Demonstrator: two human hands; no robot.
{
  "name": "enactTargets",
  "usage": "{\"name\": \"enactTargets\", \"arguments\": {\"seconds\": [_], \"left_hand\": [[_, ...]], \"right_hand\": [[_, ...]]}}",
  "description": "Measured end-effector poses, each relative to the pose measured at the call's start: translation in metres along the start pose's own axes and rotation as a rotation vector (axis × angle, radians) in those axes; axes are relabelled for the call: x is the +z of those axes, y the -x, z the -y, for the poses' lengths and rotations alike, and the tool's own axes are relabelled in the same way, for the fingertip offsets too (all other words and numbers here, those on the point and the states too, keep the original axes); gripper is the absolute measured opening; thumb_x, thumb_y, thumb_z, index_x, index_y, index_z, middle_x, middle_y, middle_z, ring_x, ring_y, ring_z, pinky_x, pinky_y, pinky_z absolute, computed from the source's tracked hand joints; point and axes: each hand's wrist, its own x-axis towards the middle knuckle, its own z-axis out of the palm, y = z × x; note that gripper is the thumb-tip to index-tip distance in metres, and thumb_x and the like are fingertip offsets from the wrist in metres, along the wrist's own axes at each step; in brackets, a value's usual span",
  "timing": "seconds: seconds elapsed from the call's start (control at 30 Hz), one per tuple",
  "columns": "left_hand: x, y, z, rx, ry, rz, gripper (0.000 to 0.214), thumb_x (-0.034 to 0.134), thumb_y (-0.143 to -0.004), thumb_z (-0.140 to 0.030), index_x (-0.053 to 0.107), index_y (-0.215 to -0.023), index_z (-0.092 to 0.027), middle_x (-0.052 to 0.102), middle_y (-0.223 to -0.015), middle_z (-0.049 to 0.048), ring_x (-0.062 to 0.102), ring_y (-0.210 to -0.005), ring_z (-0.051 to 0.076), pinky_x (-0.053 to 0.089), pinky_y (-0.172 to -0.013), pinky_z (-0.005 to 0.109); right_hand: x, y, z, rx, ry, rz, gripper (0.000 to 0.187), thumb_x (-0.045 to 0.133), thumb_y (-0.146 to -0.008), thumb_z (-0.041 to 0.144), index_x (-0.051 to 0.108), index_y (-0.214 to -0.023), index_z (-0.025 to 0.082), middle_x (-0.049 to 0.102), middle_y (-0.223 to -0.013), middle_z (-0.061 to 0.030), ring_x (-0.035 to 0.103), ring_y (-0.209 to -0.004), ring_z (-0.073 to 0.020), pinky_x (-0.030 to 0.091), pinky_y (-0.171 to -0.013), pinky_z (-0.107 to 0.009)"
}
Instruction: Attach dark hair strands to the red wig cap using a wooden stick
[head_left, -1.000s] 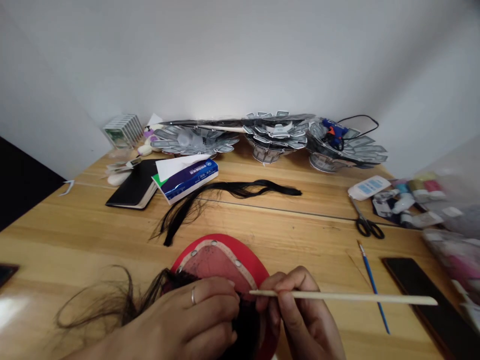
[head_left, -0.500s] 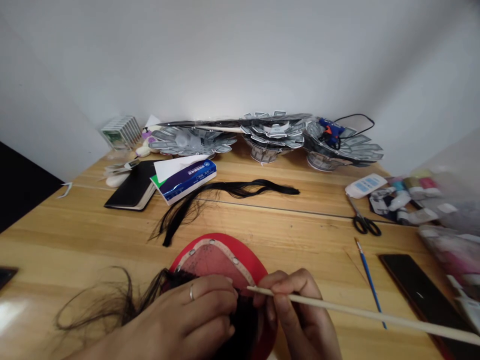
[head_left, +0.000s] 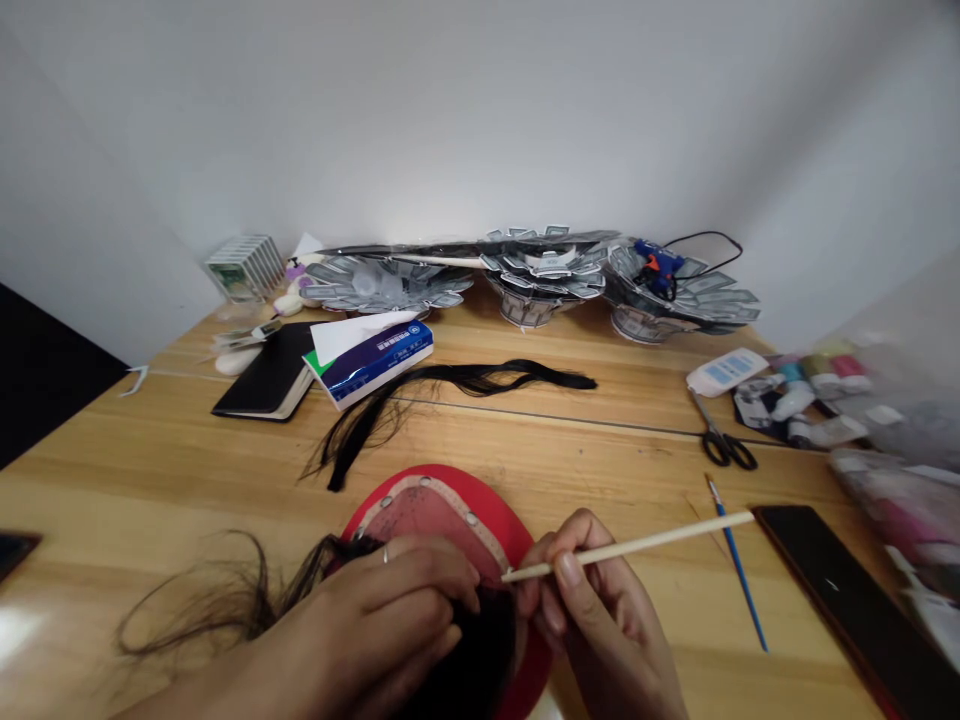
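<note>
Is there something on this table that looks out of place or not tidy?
Yes. A loose bundle of black hair lies across the wooden table, one end frayed beside the tissue pack. More stray strands curl out by the left hand. Open scissors and a blue paintbrush lie loose at the right.

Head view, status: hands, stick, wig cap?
Left hand pressing hair onto the wig cap. Right hand pinching thin stick, tip at cap edge. Nothing in the way.

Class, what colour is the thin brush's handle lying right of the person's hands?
Blue: the brush shows clearly in the head view.
</note>
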Motion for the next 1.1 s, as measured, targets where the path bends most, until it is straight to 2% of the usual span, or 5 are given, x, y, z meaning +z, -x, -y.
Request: {"name": "enactTargets", "arguments": {"seconds": [0.13, 0.3, 0.5, 0.77, 1.1], "left_hand": [[-0.003, -0.001, -0.002, -0.015, 0.029, -0.002, 0.017, 0.043, -0.111, -0.015, 0.059, -0.108, -0.021, 0.074, -0.105, 0.0011, 0.071, -0.101, 0.008, 0.051, -0.097, 0.007], [-0.007, 0.001, -0.002, -0.046, 0.055, -0.014, 0.017, 0.045, -0.109, -0.014, 0.059, -0.106, -0.023, 0.074, -0.103, -0.0013, 0.072, -0.099, 0.008, 0.052, -0.094, 0.007], [-0.008, 0.001, 0.0, -0.065, 0.065, -0.008, 0.019, 0.047, -0.107, -0.01, 0.06, -0.109, -0.024, 0.074, -0.106, -0.0027, 0.072, -0.102, 0.007, 0.051, -0.097, 0.006], [-0.007, 0.003, -0.001, -0.081, 0.071, -0.001, 0.023, 0.049, -0.103, -0.006, 0.06, -0.11, -0.025, 0.074, -0.109, -0.0037, 0.072, -0.104, 0.007, 0.05, -0.098, 0.006], [-0.006, 0.001, -0.002, -0.07, 0.039, -0.025, 0.022, 0.048, -0.103, -0.006, 0.06, -0.104, -0.024, 0.074, -0.104, -0.0036, 0.072, -0.1, 0.007, 0.051, -0.096, 0.006]], "right_hand": [[0.008, 0.001, 0.005, 0.016, 0.022, -0.04, 0.042, 0.08, -0.089, 0.055, 0.059, -0.081, 0.02, 0.071, -0.063, 0.0006, 0.045, -0.051, -0.0079, 0.031, -0.051, -0.021], [0.009, 0.001, -0.001, -0.037, 0.041, -0.047, 0.039, 0.077, -0.092, 0.055, 0.06, -0.085, 0.021, 0.073, -0.064, -0.0007, 0.045, -0.049, -0.0074, 0.032, -0.049, -0.02], [0.016, 0.006, 0.005, -0.002, 0.068, -0.126, 0.047, 0.083, -0.083, 0.061, 0.061, -0.081, 0.02, 0.073, -0.064, -0.0016, 0.046, -0.053, -0.0086, 0.035, -0.052, -0.02], [0.017, 0.006, 0.005, -0.01, 0.064, -0.126, 0.046, 0.083, -0.084, 0.061, 0.063, -0.081, 0.02, 0.074, -0.065, -0.0017, 0.045, -0.053, -0.0087, 0.035, -0.052, -0.02], [0.015, 0.003, 0.007, 0.003, 0.052, -0.094, 0.046, 0.083, -0.084, 0.06, 0.06, -0.081, 0.02, 0.073, -0.062, -0.001, 0.045, -0.051, -0.0083, 0.032, -0.051, -0.021]]}}
